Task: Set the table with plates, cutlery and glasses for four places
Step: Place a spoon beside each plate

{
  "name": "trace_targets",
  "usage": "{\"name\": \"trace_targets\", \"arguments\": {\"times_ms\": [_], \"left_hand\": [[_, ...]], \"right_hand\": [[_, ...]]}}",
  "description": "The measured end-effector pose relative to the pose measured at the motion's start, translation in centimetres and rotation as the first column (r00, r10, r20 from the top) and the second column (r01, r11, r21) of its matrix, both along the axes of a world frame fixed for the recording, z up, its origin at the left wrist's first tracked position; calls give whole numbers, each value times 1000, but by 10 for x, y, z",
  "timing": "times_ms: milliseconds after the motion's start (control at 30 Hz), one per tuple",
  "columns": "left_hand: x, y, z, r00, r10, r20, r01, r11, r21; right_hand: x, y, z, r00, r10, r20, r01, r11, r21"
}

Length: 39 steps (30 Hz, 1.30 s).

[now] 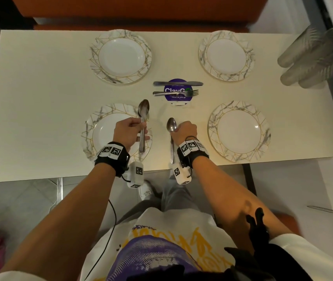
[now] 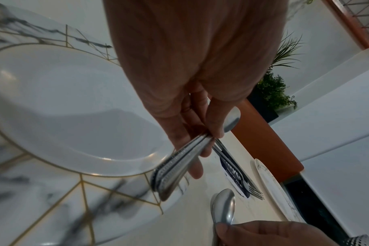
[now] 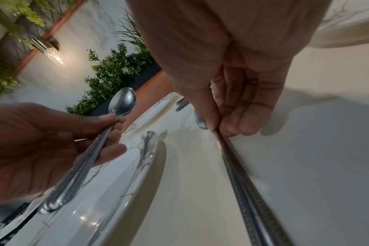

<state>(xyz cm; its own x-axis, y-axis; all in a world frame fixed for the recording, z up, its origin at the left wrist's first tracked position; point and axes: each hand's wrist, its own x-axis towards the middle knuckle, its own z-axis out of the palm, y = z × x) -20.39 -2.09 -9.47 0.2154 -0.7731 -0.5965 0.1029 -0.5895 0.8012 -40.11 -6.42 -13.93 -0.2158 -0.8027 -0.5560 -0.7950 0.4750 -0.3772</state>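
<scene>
Reaching out over the near edge of the table (image 1: pixel 40 110), both forearms run forward side by side, each wrist wrapped in a black band. The left hand (image 1: pixel 130 131) hovers above the right rim of the near left plate (image 1: pixel 100 136), knuckles up. The right hand (image 1: pixel 185 130) sits just beside that plate, over bare tabletop between the two near plates.

Only the head view takes in the whole layout: four plates at four places, the near right plate (image 1: pixel 239 131) well apart from the hands, a knife (image 1: pixel 177 83) and a fork (image 1: pixel 175 93) lying across a purple sticker (image 1: pixel 177 98) mid-table, and stacks of clear cups (image 1: pixel 313 57) at the far right corner. The left wrist view adds that the left hand's load is several handles stacked together. The right wrist view shows the single handle lying low along the tabletop; whether it touches is unclear.

Left fingers are curled, thumb (image 2: pixel 216 123) pressing the bundle of spoons (image 1: pixel 143 122) against them. Right thumb and fingertips (image 3: pixel 232 123) are pinched together on the neck of the single spoon (image 1: pixel 171 136), bowl pointing away.
</scene>
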Motion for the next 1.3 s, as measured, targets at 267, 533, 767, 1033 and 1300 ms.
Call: {"name": "trace_targets", "arguments": {"times_ms": [267,533,767,1033,1300], "left_hand": [[-1,-1,-1,1000,-5,14,5,1000,-13],[-4,-2,-2,999,-31,26,31,999,-6],[-23,-9,12,990,-137,27,138,989,-52],[-76,-19,35,976,-214,-46,208,973,-99],[-165,-37,42,961,-273,-39,269,958,-99]], "right_hand": [[0,-2,2,998,56,23,-56,998,-17],[-5,3,15,995,2,104,12,990,-140],[-8,0,44,956,111,270,0,926,-379],[-30,-5,56,874,67,481,127,924,-360],[-130,-25,59,848,-110,518,278,925,-260]]}}
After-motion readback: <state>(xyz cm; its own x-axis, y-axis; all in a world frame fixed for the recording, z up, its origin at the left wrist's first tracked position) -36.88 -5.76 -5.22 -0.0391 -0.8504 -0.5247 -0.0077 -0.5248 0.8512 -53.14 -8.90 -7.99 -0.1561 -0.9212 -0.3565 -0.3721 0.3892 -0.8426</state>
